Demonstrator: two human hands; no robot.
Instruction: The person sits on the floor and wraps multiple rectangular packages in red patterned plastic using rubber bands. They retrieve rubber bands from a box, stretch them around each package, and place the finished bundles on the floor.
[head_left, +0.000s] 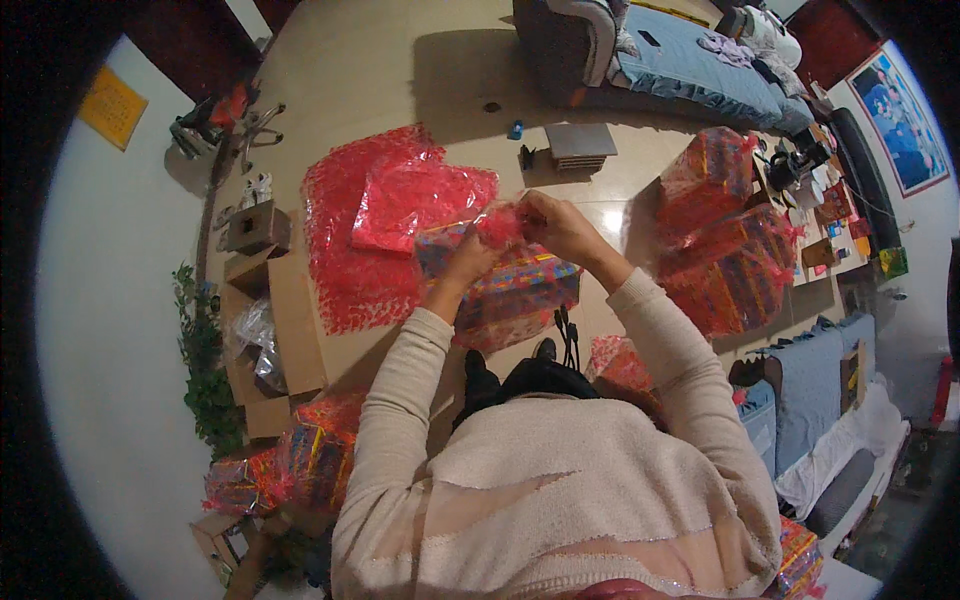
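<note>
A large box with a multicoloured pattern (517, 289) stands on the floor before me, inside a see-through plastic bag with red print. The bag's top is bunched into a gathered neck (499, 225) above the box. My left hand (471, 259) is closed around the left side of this neck. From the right, my right hand (553, 221) has its fingers bent in at the neck's tip; the fingertips are partly hidden. To the left lie flat red-printed plastic bags (367, 277), with a folded shiny red bag (424, 206) on top.
Wrapped bundles (709, 180) stand at the right, near a cluttered table (847, 262). An open cardboard box (289, 322) holding clear plastic is at the left. Farther off are a low stack of boards (581, 142) and a blue-covered sofa (690, 67). More bundles (315, 457) lie behind me.
</note>
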